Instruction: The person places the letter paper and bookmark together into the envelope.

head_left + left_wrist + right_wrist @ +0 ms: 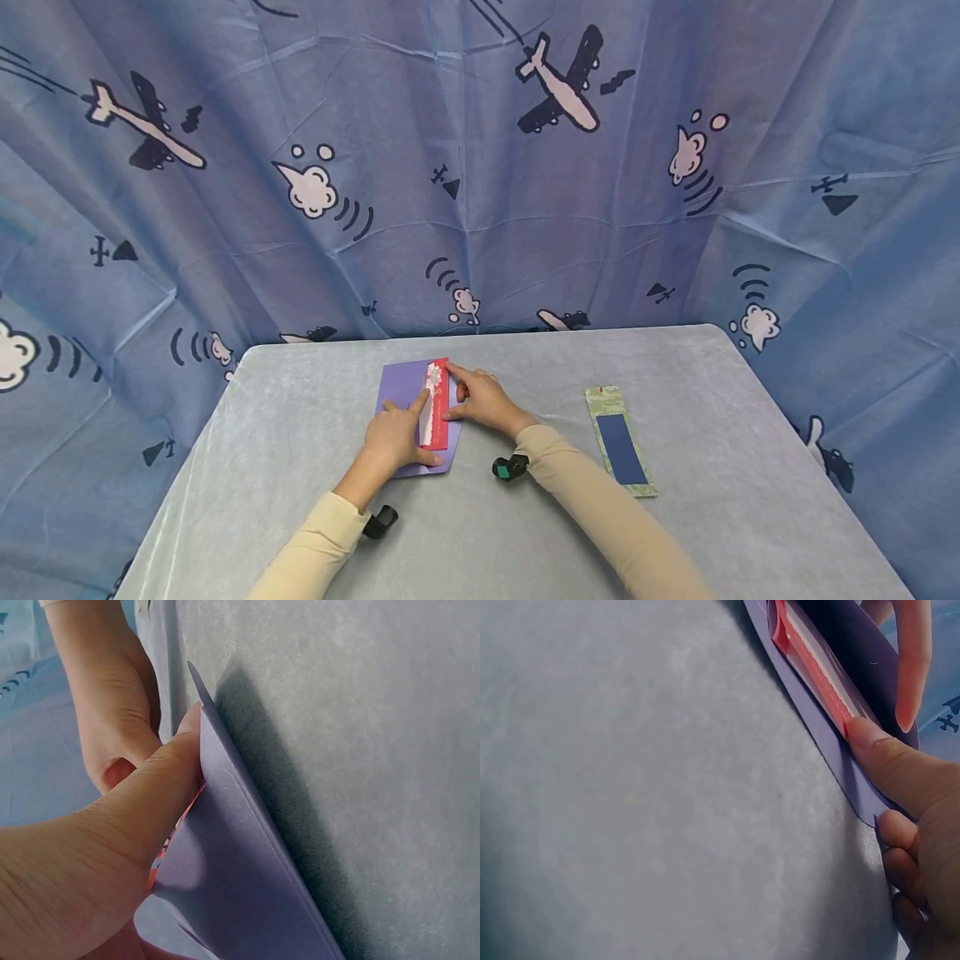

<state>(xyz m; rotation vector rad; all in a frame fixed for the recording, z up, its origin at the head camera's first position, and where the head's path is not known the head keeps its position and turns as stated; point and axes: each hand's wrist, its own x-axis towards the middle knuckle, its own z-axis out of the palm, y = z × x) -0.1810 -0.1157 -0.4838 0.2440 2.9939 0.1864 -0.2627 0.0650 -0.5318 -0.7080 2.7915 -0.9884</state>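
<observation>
A purple folded card (401,382) lies on the table left of the middle. On it rests a narrow red and white printed paper strip (438,425). The left hand (392,435) holds the card at its lower part, its index finger reaching onto the strip; in the left wrist view, its thumb (161,780) is against the purple card (240,877), whose edge stands off the table. At the strip's right side, the right hand (487,404) has its index finger by the top end. In the right wrist view, its thumb presses the red strip (817,675) against the purple card (810,724), other fingers curled below.
Right of the hands lies a long pale green patterned piece (606,403) with a dark blue panel. A grey cloth covers the table (540,542). Behind it hangs a blue curtain (480,167) printed with planes. Each wrist wears a small black device.
</observation>
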